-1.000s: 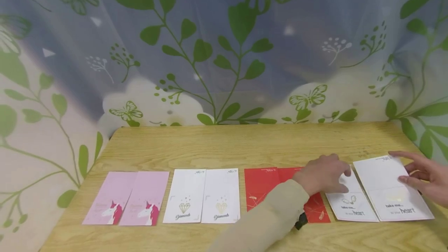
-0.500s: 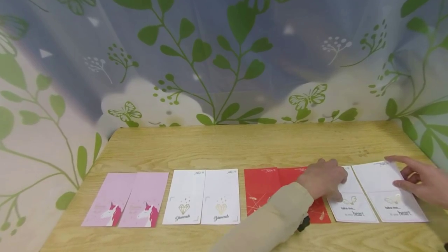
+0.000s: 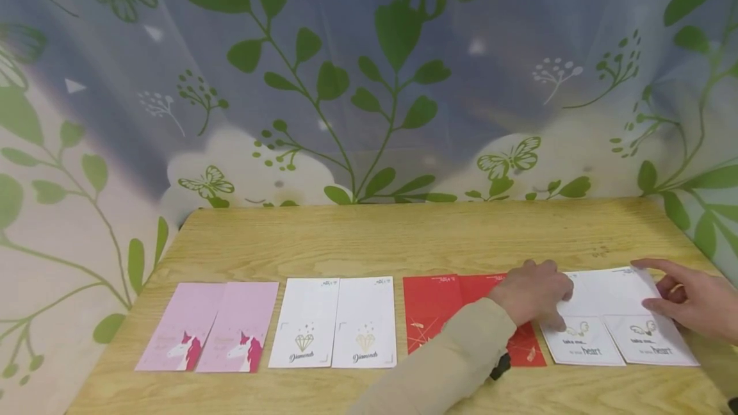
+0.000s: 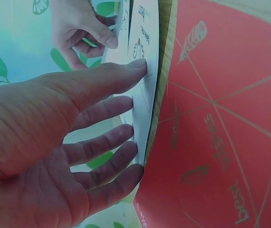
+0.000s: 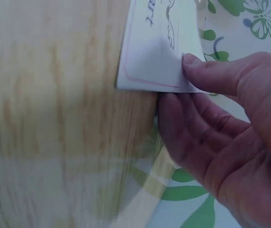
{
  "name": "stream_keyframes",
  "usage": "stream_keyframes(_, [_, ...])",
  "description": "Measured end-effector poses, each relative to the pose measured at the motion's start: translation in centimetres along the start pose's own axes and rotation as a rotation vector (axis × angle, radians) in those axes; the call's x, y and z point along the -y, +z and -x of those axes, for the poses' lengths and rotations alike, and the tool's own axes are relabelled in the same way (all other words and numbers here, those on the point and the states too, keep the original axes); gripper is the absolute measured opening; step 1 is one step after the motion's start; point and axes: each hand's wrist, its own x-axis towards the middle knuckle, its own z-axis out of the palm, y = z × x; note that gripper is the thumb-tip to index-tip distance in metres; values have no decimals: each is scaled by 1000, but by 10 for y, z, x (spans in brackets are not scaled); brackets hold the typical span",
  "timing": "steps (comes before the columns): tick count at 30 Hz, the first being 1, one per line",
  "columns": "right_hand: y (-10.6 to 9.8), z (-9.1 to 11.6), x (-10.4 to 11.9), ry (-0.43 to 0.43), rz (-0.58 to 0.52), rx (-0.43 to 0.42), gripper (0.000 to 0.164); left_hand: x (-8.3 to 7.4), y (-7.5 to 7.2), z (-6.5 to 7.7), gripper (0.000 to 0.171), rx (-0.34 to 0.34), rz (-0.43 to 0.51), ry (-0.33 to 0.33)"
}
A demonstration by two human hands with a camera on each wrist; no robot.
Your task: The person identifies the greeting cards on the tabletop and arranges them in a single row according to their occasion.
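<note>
Two white cards with gold wings and "take me to your heart" lettering lie side by side at the right, their edges meeting. My left hand [image 3: 533, 293] rests its thumb and fingertips on the left heart card [image 3: 582, 341], fingers loosely extended in the left wrist view. My right hand [image 3: 688, 296] pinches the outer edge of the right heart card [image 3: 617, 290]. In the right wrist view, its thumb [image 5: 207, 73] lies on top of that card while the other fingers are at and under its edge. Part of the left heart card is hidden by my left hand.
To the left along the wooden table [image 3: 346, 235] lie two red cards [image 3: 426, 296], partly under my left sleeve [image 3: 438, 357]. Further left are two white diamond cards [image 3: 302, 303] and two pink unicorn cards [image 3: 190, 312]. A leaf-patterned curtain [image 3: 357, 146] hangs behind.
My right hand has brought the right heart card leftward and flatter, closing the gap to the left heart card. My left hand has stayed nearly in place.
</note>
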Motion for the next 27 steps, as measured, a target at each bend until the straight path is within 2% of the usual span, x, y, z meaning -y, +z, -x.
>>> stream_keyframes(5, [1,0,0,-7,63,-4,60,0,-1,0,37,14,18,-9])
stream_keyframes(9, [-2,0,3,13,57,27,57,0,-2,2,36,22,15,-3])
stream_keyframes(13, [-7,0,3,25,4,46,53,0,-3,3,35,25,4,8])
stream_keyframes(17, [-9,2,-1,46,-39,106,68,1,-4,3,34,19,1,15])
stream_keyframes(21, [-6,7,-6,2,-26,143,85,2,-3,3,34,12,1,10])
stream_keyframes(27, [-3,12,-4,-45,38,148,84,3,0,3,34,-3,-12,10])
